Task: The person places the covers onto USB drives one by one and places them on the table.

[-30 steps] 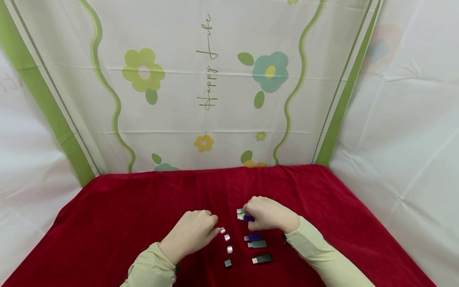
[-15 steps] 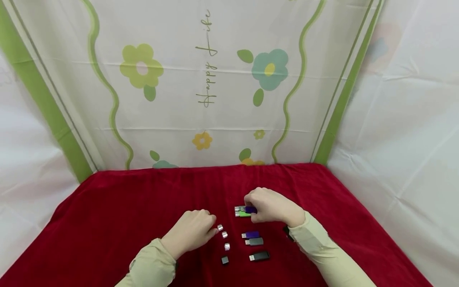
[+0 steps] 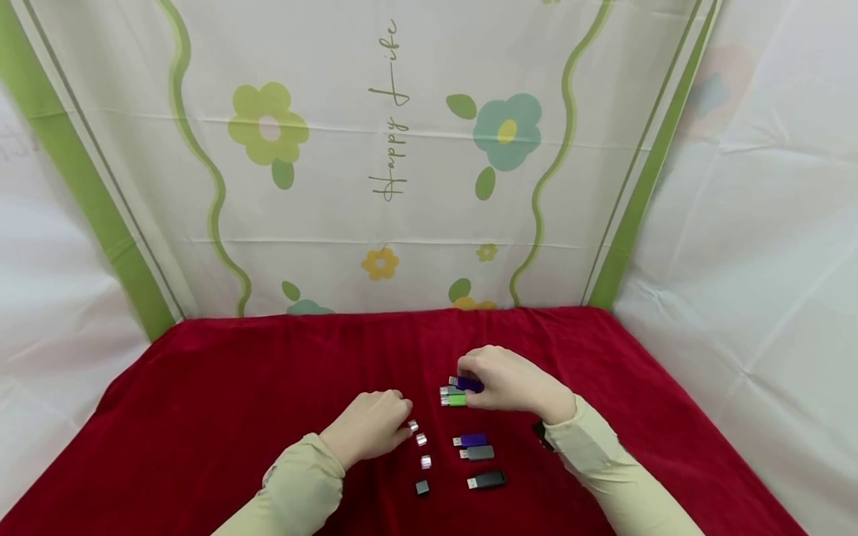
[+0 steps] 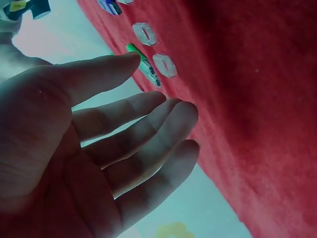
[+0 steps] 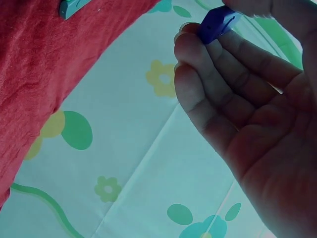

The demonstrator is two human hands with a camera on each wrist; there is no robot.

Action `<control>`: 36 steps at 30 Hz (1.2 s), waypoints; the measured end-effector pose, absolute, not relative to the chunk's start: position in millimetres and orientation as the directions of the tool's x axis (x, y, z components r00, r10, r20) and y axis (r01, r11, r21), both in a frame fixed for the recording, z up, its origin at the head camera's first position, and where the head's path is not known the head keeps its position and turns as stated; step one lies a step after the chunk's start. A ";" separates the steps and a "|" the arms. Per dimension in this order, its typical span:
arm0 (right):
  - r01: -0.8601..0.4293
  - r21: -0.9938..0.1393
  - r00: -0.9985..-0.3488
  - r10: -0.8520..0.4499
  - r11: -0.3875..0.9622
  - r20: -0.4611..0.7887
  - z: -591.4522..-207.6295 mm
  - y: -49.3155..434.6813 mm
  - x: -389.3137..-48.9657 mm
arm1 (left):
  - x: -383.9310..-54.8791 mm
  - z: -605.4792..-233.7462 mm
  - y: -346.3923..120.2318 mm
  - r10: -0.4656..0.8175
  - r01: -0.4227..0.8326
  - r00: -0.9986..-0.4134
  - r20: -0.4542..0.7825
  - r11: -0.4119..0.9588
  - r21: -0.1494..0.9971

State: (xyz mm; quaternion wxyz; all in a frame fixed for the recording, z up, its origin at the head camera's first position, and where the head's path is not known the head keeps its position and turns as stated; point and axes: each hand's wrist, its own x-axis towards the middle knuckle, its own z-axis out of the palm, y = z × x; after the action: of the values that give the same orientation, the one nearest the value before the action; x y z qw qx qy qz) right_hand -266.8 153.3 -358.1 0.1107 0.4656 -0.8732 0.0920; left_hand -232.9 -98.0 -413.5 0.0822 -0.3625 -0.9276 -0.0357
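Observation:
My right hand pinches a purple USB flash drive between thumb and fingers, its metal plug pointing left. In the right wrist view that purple drive shows at the fingertips. Just nearer to me, a grey drive and a green drive lie side by side with clear caps on their left ends. My left hand hovers by a clear cap; the left wrist view shows its fingers loosely bent with nothing between them. More clear caps run toward me in a line.
A black cap lies nearest me in the line. To its right lie uncapped purple, grey and black drives. Red cloth covers the table, and a flowered curtain hangs behind its far edge.
My right hand has carried the purple drive away from me, to the far side of the capped grey and green drives, which now show more. My left hand has stayed almost in place.

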 end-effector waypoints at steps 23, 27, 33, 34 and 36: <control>-0.824 -0.062 -0.557 -0.785 0.563 0.272 -363.1 152.0 -266.6 | -233.7 -415.4 -89.7 0.643 0.650 -0.756 0.121 0.760 0.025; -0.823 -0.067 -0.559 -0.786 0.563 0.262 -362.9 150.9 -266.8 | -231.7 -411.9 -87.1 0.645 0.652 -0.754 0.126 0.758 0.020; -0.823 -0.047 -0.559 -0.791 0.567 0.247 -365.6 150.8 -268.3 | -235.2 -414.7 -84.0 0.651 0.656 -0.749 0.123 0.754 0.006; -0.823 -0.048 -0.559 -0.792 0.566 0.247 -365.1 150.7 -268.2 | -236.1 -415.4 -83.4 0.651 0.656 -0.750 0.122 0.755 0.003; -0.824 -0.049 -0.558 -0.792 0.565 0.248 -364.2 150.7 -268.2 | -237.6 -415.9 -82.2 0.652 0.656 -0.748 0.122 0.754 -0.006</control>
State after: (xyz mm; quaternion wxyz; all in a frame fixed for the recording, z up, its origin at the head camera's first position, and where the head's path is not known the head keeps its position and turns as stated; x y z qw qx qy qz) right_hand -268.2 150.7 -364.2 0.0993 0.4596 -0.8789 0.0798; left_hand -237.6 -82.2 -415.9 0.0584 -0.3500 -0.9347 -0.0185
